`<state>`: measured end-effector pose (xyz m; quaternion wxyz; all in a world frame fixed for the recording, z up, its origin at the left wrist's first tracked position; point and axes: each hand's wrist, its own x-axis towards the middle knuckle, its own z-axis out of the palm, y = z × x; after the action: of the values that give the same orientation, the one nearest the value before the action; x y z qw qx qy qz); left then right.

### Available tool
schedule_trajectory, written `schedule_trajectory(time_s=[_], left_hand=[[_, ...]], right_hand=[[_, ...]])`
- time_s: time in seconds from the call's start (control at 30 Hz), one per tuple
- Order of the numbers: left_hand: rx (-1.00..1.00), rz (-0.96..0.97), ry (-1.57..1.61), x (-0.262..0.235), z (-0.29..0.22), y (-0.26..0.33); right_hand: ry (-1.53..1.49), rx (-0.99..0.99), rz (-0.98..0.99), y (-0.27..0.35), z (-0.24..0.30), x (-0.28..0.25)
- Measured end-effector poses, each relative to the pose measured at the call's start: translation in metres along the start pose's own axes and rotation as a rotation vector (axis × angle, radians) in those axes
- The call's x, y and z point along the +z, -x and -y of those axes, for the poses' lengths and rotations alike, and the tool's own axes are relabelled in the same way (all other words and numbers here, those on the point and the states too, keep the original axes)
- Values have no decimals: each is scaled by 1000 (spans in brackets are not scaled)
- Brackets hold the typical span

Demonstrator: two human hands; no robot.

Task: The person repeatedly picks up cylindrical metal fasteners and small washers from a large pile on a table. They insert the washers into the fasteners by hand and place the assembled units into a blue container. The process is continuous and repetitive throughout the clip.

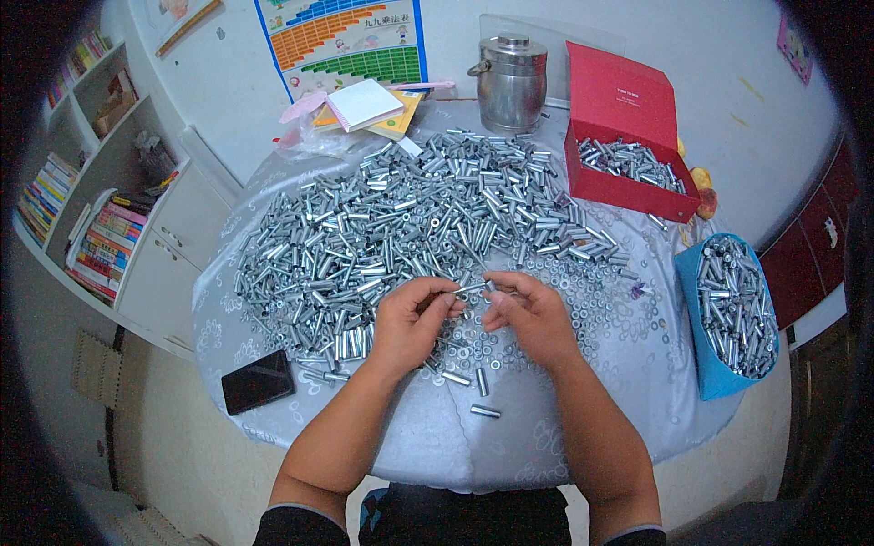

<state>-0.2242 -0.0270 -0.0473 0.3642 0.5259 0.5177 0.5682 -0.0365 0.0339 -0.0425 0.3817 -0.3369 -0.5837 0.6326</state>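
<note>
My left hand [410,318] is closed in a pinch on a thin metal bolt [471,288], which points across toward the other hand. Close beside the bolt's far end, my right hand [537,320] has thumb and fingers drawn together; the small piece in them is too hidden to name. Both hands hover over the near edge of a large heap of shiny metal sleeves and bolts [364,227]. Loose washers [583,291] are spread around and beneath the right hand. A few single sleeves [482,381] lie on the cloth just below the hands.
A red open box [583,177] of metal pieces stands at the back right, a blue fabric bin [719,382] of sleeves at the right edge. A steel pot [512,86] and notepad [366,103] are behind the heap. A black phone [259,382] lies front left.
</note>
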Motion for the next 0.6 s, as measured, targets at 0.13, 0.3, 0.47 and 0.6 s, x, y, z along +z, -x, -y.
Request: schedule_trajectory(time_s=[0.13, 0.3, 0.47, 0.6], left_hand=[[38, 15, -50, -1, 0, 0], [76, 35, -109, 0, -3, 0], [-4, 28, -73, -7, -3, -2], [40, 74, -110, -6, -5, -3]], right_hand=[[41, -28, -27, 2, 0, -1], [283, -274, -4, 2, -9, -8], [221, -94, -82, 4, 10, -5], [197, -165, -51, 4, 5, -5]])
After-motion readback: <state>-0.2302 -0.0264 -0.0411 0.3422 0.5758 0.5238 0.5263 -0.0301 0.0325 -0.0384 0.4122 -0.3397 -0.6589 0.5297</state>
